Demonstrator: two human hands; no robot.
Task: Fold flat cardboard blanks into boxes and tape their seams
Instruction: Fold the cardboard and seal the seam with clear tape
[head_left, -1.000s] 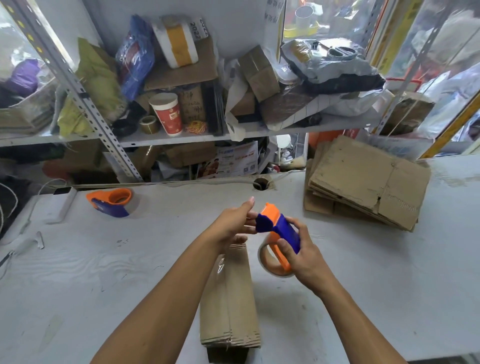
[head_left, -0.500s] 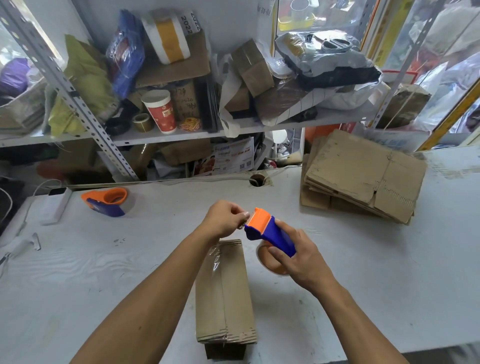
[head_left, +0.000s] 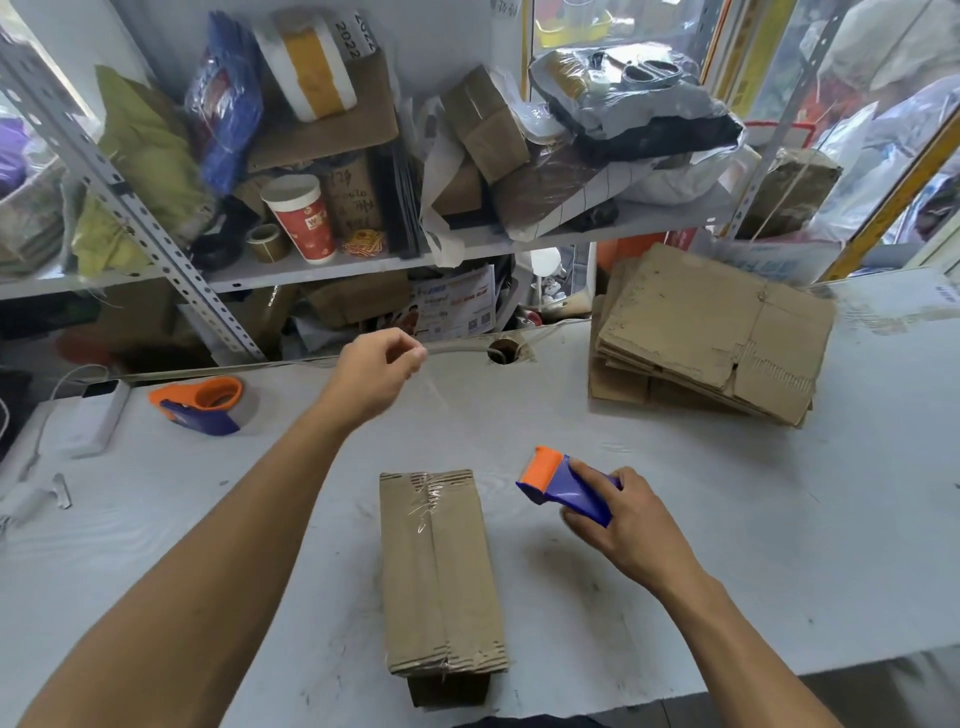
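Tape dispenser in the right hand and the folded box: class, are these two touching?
Apart. The head view shows bare table between the tape dispenser, gripped by the right hand, and the folded box.

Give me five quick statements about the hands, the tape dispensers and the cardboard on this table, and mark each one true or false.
1. The right hand grips a blue and orange tape dispenser. True.
2. The left hand rests flat on the folded box. False: it is raised beyond the box, pinching a strip of clear tape.
3. A second tape dispenser lies on the table at the left. True.
4. The stack of flat cardboard blanks lies at the left. False: far right.
5. The box has no tape. False: clear tape runs along its top seam.
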